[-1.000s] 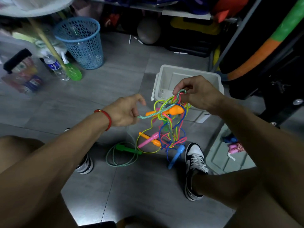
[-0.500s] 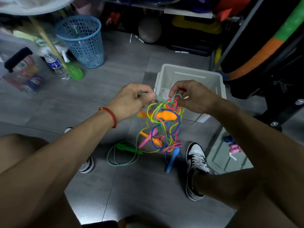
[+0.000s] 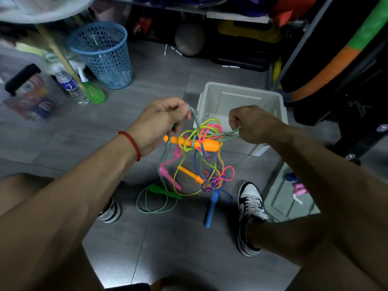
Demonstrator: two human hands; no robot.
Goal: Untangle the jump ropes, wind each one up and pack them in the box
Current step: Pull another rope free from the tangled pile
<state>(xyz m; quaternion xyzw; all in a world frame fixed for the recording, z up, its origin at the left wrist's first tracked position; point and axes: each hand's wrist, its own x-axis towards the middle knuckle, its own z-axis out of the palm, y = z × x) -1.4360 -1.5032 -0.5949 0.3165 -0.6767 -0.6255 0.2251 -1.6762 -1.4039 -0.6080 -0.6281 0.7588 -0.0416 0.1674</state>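
Holding the knot up w/ both hands, the person was at the untangle step. The left hand [image 3: 159,120] pinched the green braided rope [image 3: 194,116] between thumb & fingers, curled tight. The right hand [image 3: 252,122] pinched another bit of that same rope near the knuckles, fingers curled round it. The tangle [image 3: 201,156] of yellow, pink & blue ropes hung between the hands, above the floor and just in front of the white box [image 3: 243,95]. An orange handle [image 3: 201,143] sat across the top of the knot. The green handle [image 3: 165,192] and a loop of green rope lay on the floor, and the blue handle [image 3: 211,208] hung low, near the right shoe [image 3: 249,206].

To do it well, I think: pull the green rope slow, not hard, so the knot didn't get tighter. Follow it one loop at a time & feed the end back thru. Nothing looked wound or packed yet, so lots was left to do.
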